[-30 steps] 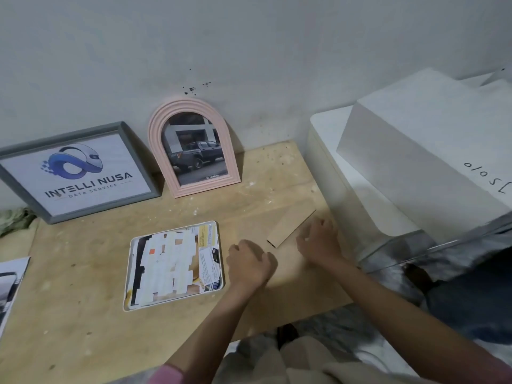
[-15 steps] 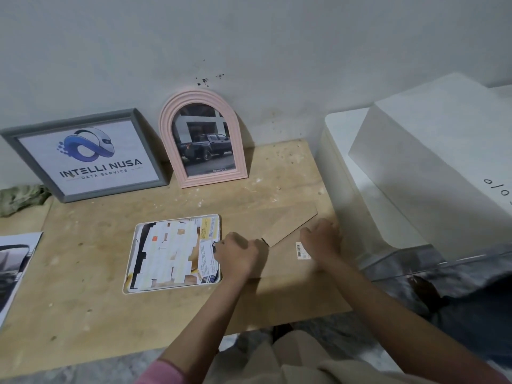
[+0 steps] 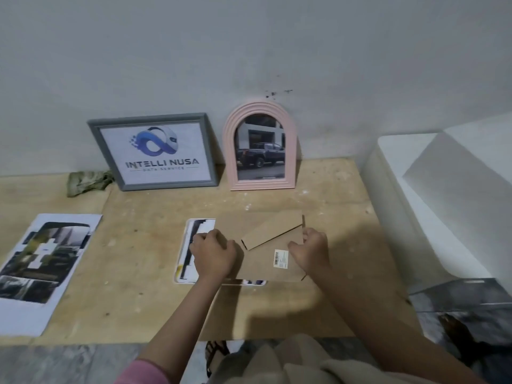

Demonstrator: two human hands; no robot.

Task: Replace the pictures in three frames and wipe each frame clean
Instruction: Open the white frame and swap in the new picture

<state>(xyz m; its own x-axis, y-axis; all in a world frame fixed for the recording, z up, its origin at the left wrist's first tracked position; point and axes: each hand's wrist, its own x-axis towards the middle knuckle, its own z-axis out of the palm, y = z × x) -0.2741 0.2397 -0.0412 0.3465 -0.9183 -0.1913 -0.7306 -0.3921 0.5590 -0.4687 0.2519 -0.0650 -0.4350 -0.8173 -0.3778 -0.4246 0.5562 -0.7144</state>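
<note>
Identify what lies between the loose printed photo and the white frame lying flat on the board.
Nothing: in the head view, only bare wooden board separates the printed photo from the white frame.

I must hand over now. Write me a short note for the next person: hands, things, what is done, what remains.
Left hand and right hand both hold the brown backing board, set over the white frame lying face down on the table.
Grey frame and pink frame lean on the wall, each with a picture in.
A loose print lies at left; a rag is beside the grey frame.
Left: seat the board, close the white frame, wipe it. Whether the others are wiped I cannot tell.
</note>
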